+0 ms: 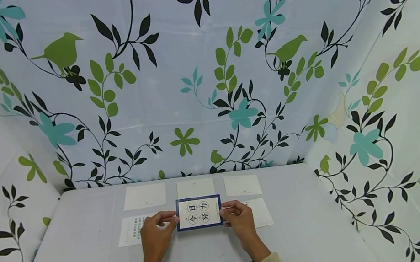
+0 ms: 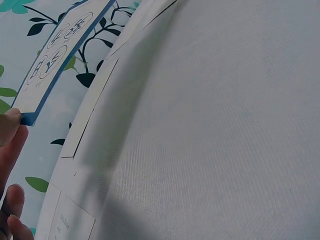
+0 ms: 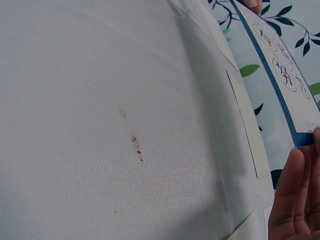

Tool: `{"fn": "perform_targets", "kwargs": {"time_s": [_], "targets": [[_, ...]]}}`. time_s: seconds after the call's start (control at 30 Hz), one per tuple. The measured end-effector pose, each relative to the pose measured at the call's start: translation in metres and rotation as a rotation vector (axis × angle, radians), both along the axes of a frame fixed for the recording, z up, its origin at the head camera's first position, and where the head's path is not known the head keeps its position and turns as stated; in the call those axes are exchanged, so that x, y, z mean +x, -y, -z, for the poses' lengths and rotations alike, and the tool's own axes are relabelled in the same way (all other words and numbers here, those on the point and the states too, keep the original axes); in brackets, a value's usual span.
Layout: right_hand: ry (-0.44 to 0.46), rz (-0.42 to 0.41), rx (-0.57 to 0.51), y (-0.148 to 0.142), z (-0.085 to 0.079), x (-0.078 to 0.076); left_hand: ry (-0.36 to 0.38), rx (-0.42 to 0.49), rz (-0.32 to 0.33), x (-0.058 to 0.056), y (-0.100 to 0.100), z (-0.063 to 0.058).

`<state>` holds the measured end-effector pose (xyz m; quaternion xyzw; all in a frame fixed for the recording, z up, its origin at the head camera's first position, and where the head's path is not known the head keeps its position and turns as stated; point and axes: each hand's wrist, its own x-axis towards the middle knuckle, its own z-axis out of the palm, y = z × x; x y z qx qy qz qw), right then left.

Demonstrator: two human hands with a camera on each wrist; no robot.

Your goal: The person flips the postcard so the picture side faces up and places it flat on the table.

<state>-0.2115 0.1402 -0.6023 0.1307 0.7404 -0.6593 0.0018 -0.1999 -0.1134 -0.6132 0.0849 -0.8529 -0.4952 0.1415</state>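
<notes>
Both hands hold up a blue-bordered card [image 1: 198, 212] with circled characters on a cream face. My left hand [image 1: 156, 235] pinches its left end between thumb and fingers; my right hand [image 1: 240, 224] pinches the opposite end. In the left wrist view the card [image 2: 55, 57] is raised over the table, one corner between thumb and fingertip. The right wrist view shows the card [image 3: 280, 70] gripped at its lower corner by the right fingers [image 3: 290, 185]. Behind it, a pale card [image 1: 195, 187] is partly covered.
Pale cards lie in rows on the white table [image 1: 88, 253]: one at back left [image 1: 145, 196], one at back right [image 1: 242, 185], a printed one [image 1: 128, 231] by the left hand and another [image 1: 261, 212] by the right. A leaf-and-bird patterned cloth [image 1: 185, 84] rises behind.
</notes>
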Motion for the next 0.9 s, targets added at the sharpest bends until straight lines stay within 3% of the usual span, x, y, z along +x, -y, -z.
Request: {"fn": "perform_targets", "kwargs": {"time_s": [0.63,0.9], "targets": [[0.032,-0.044,0.089,0.000,0.007,0.004,0.103,-0.140,0.106,0.004,0.001,0.013],[0.047,-0.054,0.141,-0.001,0.012,0.004,0.077,-0.171,0.093,0.003,-0.001,0.021]]}}
